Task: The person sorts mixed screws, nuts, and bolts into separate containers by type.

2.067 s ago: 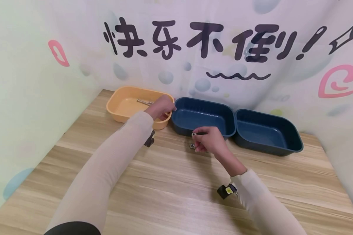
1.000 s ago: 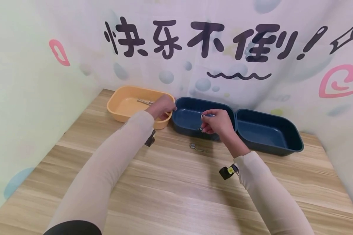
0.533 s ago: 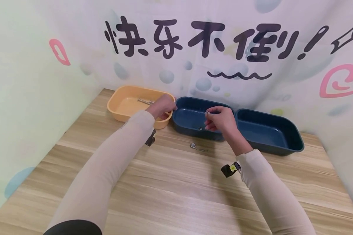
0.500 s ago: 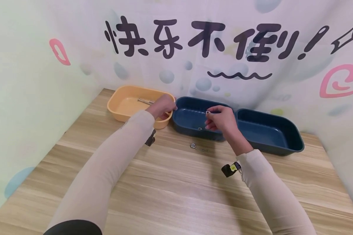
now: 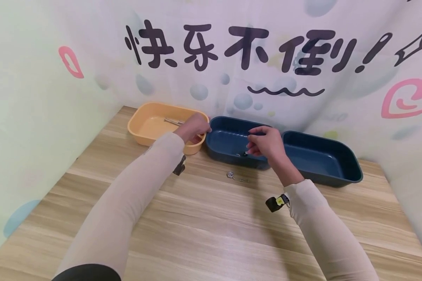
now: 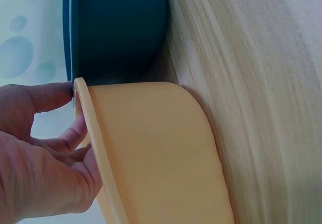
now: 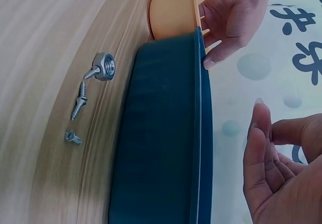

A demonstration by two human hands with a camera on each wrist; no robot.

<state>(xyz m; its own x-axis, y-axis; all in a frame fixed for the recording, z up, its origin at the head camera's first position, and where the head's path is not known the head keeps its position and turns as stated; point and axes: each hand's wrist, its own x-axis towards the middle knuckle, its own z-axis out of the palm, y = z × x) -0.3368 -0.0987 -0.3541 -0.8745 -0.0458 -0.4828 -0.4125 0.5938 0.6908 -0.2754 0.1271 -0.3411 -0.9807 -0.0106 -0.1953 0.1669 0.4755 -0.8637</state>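
In the head view my left hand (image 5: 195, 128) is at the right end of the orange bin (image 5: 135, 134). The left wrist view shows its thumb and fingers pinching the bin's rim, the thumb beside the blue bin's edge. My right hand (image 5: 265, 142) hovers over the middle blue bin (image 5: 219, 150), thumb and fingers apart with nothing between them. Small, blurry metal pieces (image 5: 245, 153) show in that bin below the fingers. On the table in front lie a hex nut (image 7: 104, 66), small pointed screws (image 7: 80, 101) and a short bolt (image 7: 73, 137).
Long metal bolts (image 5: 172, 121) lie in the orange bin, partly hidden by the left hand. A second blue bin (image 5: 320, 156) stands at the right, touching the middle one. A printed cloth (image 5: 204, 78) hangs behind the wooden table (image 5: 197, 218).
My right hand has moved from the table up over the middle blue bin and let go of a nut there. The left hand stays at the orange bin.
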